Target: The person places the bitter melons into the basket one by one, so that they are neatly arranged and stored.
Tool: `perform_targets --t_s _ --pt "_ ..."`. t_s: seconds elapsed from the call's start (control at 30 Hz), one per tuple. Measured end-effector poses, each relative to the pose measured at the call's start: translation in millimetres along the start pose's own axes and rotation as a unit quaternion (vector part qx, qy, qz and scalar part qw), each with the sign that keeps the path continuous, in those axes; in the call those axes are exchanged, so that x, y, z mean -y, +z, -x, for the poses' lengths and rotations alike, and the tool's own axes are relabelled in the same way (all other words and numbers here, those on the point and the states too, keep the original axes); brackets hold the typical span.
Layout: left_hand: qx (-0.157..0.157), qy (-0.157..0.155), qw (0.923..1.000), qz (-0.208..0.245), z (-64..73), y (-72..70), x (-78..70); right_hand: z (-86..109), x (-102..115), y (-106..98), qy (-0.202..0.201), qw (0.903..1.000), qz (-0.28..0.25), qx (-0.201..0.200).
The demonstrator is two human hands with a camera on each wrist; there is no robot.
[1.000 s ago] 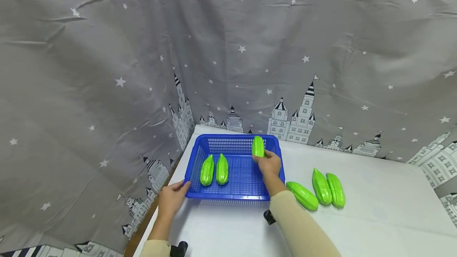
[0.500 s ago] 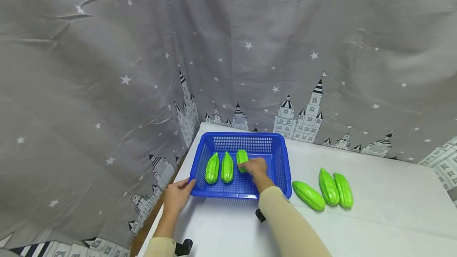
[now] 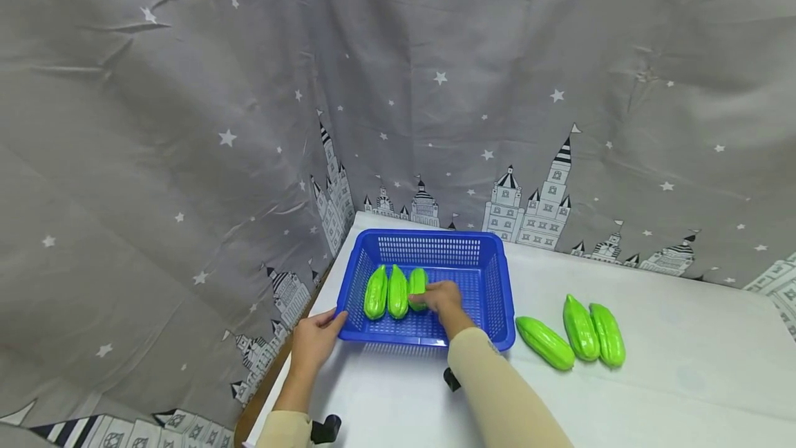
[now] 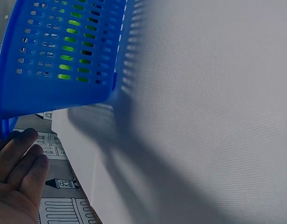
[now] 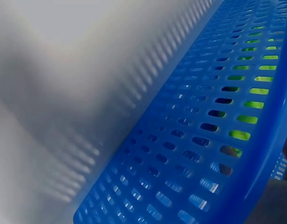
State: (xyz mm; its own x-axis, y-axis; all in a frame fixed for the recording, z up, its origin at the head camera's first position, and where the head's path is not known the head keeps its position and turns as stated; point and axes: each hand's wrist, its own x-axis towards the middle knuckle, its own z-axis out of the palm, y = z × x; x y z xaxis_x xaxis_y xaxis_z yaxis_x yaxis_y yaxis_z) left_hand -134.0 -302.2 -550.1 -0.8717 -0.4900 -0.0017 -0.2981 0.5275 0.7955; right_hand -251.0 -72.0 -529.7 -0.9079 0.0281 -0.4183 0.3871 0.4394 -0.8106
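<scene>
The left hand (image 3: 314, 341) pinches the blue basket (image 3: 461, 276) at its near-left corner; the right hand (image 3: 445, 299) pinches a green vegetable (image 3: 418, 280) beside two others (image 3: 397, 293).

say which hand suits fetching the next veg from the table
Likely the right hand, once off its veg: it is nearer the three loose veg; the left hand holds the basket.

1. I count one blue perforated plastic basket (image 3: 429, 250).
2. I make it six bright green ridged gourds (image 3: 376, 294): three inside the basket, three on one white table (image 3: 678, 358).
3. I see one left hand (image 3: 315, 339) and one right hand (image 3: 443, 299).
4. I get two beige sleeves (image 3: 504, 393), one per arm.
5. Two black wrist devices (image 3: 452, 379) show on my head feed.
6. Grey star-print curtain (image 3: 404, 123): I can't tell whether it's one piece or two.
</scene>
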Motion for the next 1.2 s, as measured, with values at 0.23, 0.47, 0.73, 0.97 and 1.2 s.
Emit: perform_targets --t_s 0.23,0.47,0.73,0.97,1.2 --pt "0.001 0.0 1.0 -0.001 0.1 0.9 -3.4 1.1 -0.2 -5.2 -0.012 0.9998 0.009 0.013" --pt "-0.003 0.003 1.0 -0.001 0.3 1.2 -4.4 1.8 -1.1 -8.2 -0.003 0.9999 0.005 0.014" --pt "0.0 -0.004 1.0 -0.002 -1.1 2.7 -4.2 -0.8 -0.8 -11.2 -0.009 0.9999 -0.004 0.009" --pt "-0.002 0.006 1.0 0.003 -0.8 3.5 -0.5 -3.7 0.2 -12.4 -0.033 0.9985 -0.041 -0.015" --pt "-0.001 0.011 0.9999 -0.001 0.7 2.3 2.2 -8.4 5.1 -29.3 -0.082 0.9877 -0.12 -0.059"
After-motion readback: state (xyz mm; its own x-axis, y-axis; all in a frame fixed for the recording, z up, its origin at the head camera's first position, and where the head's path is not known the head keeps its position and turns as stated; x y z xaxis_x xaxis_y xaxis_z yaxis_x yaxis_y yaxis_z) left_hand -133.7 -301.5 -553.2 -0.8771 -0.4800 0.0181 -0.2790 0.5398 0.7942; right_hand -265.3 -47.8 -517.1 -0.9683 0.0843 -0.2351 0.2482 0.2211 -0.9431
